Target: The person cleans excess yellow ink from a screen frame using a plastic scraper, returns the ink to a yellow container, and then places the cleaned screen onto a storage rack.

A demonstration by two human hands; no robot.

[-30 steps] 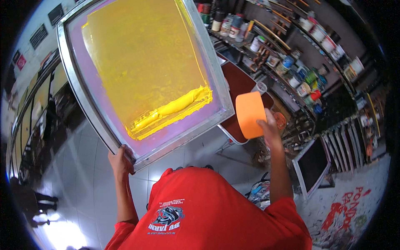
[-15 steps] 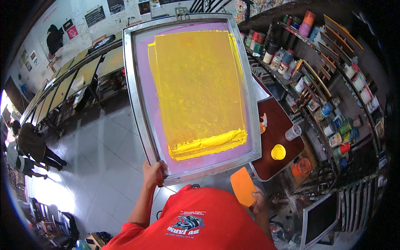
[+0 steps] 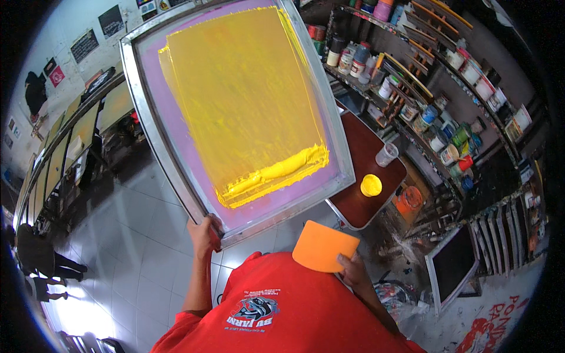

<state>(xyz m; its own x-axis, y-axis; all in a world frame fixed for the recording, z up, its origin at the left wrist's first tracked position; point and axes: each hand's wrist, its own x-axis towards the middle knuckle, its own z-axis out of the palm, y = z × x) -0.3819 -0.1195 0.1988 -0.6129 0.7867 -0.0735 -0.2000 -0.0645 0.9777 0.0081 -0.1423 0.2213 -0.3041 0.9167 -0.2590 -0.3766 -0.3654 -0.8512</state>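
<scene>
My left hand (image 3: 205, 235) grips the near left corner of a large metal-framed printing screen (image 3: 159, 132), which is tilted up in front of me. Yellow ink (image 3: 244, 100) covers most of its purple-edged mesh, with a thick ridge of it along the near edge. Held in my right hand (image 3: 352, 272) is a flat orange plastic scraper (image 3: 321, 246), in front of my red shirt and apart from the screen. Beyond the screen's right side, an open tub of yellow ink (image 3: 371, 185) stands on a small brown table (image 3: 356, 206).
A clear plastic cup (image 3: 386, 154) stands by the tub. Shelves at right hold several paint containers (image 3: 357, 59) and squeegees. An orange bucket (image 3: 409, 199) and a leaning dark screen (image 3: 453, 265) are below them. Long print tables (image 3: 82, 138) run along the left, near people (image 3: 44, 253).
The screen has shifted left and upward in view as the view turned. My right hand has raised the orange scraper and turned it flatter. My left hand keeps its hold on the frame.
</scene>
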